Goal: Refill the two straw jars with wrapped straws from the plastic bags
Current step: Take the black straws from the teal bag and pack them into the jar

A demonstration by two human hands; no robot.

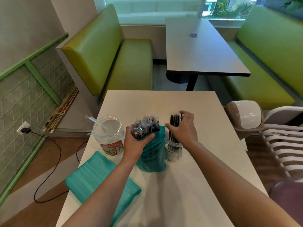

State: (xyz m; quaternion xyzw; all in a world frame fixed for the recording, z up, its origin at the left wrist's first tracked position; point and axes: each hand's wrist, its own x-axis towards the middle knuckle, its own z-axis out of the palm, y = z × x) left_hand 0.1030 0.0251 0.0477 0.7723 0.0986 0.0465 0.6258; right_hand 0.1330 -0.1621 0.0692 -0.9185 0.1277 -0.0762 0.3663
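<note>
Teal bag – L hand grips; R hand – dark straws.

Café: green booth seats, tables

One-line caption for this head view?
Left hand grips teal bag of dark straws; right hand places straws into narrow jar.

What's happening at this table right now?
A person is restocking straw jars. The left hand grips the upright teal bag around a bundle of dark wrapped straws sticking out of its top. The right hand is at the tops of the dark straws standing in the narrow clear jar. The wide jar on the left holds only a few clear straws. A second teal bag lies flat near the table's left edge.
</note>
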